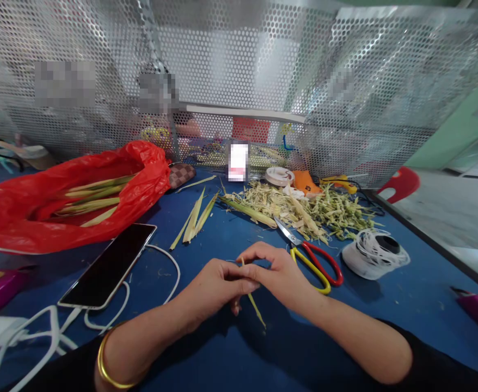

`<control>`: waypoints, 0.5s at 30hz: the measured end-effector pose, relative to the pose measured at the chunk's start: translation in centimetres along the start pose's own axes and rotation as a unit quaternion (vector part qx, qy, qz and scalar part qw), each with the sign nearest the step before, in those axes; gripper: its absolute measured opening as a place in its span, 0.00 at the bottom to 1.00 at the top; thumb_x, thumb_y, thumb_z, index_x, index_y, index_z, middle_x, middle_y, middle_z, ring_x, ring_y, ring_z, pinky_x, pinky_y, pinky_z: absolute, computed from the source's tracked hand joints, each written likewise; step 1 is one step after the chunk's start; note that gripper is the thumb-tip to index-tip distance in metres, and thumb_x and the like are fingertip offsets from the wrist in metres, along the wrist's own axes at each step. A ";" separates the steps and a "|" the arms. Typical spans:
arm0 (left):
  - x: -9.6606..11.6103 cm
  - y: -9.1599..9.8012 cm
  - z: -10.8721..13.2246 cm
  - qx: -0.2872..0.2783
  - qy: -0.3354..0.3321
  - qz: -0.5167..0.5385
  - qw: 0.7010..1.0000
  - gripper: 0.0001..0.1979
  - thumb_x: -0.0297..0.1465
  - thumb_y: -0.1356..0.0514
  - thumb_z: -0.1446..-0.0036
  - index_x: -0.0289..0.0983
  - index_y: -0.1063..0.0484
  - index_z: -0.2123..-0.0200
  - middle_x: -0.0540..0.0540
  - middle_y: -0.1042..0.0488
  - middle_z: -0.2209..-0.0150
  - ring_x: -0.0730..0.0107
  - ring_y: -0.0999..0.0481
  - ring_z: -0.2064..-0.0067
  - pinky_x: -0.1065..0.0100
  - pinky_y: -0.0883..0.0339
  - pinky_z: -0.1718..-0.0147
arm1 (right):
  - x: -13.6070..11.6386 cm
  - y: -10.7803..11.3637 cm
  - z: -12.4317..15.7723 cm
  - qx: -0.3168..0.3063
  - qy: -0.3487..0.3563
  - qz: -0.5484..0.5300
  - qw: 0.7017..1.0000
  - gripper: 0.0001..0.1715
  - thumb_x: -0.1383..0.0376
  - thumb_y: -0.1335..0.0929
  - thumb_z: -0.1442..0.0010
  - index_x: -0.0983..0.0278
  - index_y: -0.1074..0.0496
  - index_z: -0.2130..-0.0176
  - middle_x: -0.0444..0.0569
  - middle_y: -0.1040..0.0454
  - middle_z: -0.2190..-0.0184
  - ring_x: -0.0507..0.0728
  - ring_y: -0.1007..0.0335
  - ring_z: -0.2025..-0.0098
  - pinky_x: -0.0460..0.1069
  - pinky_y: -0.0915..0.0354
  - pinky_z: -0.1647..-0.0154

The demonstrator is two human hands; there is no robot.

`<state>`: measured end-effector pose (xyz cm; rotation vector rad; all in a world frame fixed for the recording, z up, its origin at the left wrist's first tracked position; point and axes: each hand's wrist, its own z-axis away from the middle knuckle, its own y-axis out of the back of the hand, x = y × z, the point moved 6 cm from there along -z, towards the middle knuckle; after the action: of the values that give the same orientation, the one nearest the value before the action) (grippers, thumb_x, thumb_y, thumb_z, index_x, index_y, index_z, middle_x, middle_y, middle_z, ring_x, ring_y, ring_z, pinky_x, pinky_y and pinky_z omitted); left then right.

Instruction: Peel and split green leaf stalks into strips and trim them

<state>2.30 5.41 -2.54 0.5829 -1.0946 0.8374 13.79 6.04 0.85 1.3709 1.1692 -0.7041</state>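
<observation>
Leaf strip (257, 311) — within the two-handed grip (249, 276)

i see a thin, yellow-green plant strip (257, 311), slanted, pinched between the left hand (221, 282) and right hand (277, 272), its tip sticking out.

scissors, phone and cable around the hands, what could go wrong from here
The scissors lie close to the right hand, so a sideways move might knock them. The white cable beside the left forearm could snag and tug the phone. The thin strip between left hand and right hand may split.
</observation>
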 end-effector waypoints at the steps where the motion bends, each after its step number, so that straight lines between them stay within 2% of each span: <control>1: 0.1 -0.1 0.0 -0.003 -0.006 0.000 1.000 0.13 0.39 0.37 0.53 0.33 0.23 0.74 0.53 0.36 0.85 0.76 0.37 0.82 0.71 0.40 0.78 | 0.1 -0.2 0.1 -0.004 -0.011 -0.020 1.000 0.03 0.67 0.31 0.47 0.63 0.25 0.70 0.46 0.26 0.70 0.54 0.30 0.64 0.50 0.35 0.61; 5: 0.4 -0.1 0.1 -0.013 -0.025 0.037 0.999 0.14 0.41 0.38 0.51 0.34 0.23 0.74 0.55 0.39 0.87 0.76 0.38 0.83 0.70 0.38 0.76 | 0.8 -0.3 0.4 0.029 -0.081 -0.122 0.989 0.05 0.65 0.30 0.49 0.64 0.29 0.75 0.43 0.30 0.76 0.52 0.34 0.72 0.46 0.36 0.73; 7: 0.5 -0.1 0.2 -0.015 -0.027 0.046 0.998 0.14 0.40 0.38 0.51 0.34 0.22 0.72 0.56 0.40 0.87 0.77 0.38 0.83 0.70 0.38 0.76 | 1.1 -0.2 0.6 0.049 -0.091 -0.132 0.986 0.07 0.65 0.30 0.50 0.64 0.31 0.76 0.42 0.31 0.78 0.51 0.36 0.74 0.45 0.38 0.76; 12: 0.1 -0.1 0.3 -0.003 -0.014 0.020 1.000 0.13 0.39 0.38 0.52 0.34 0.21 0.73 0.54 0.38 0.87 0.77 0.38 0.83 0.72 0.41 0.79 | 1.9 -0.6 0.5 0.060 -0.094 -0.108 0.988 0.09 0.64 0.31 0.48 0.63 0.32 0.77 0.41 0.33 0.80 0.50 0.39 0.78 0.46 0.40 0.77; 15: 0.2 0.0 0.2 0.018 -0.015 0.044 0.999 0.14 0.40 0.37 0.51 0.34 0.22 0.71 0.54 0.36 0.86 0.77 0.36 0.82 0.73 0.41 0.78 | 1.3 0.2 0.1 0.066 -0.059 -0.039 0.995 0.07 0.63 0.33 0.45 0.63 0.30 0.73 0.44 0.30 0.76 0.53 0.35 0.72 0.48 0.37 0.70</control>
<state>2.21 5.31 -2.23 0.5831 -1.1414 0.9282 14.39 6.31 -0.27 1.3793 1.1020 -0.9209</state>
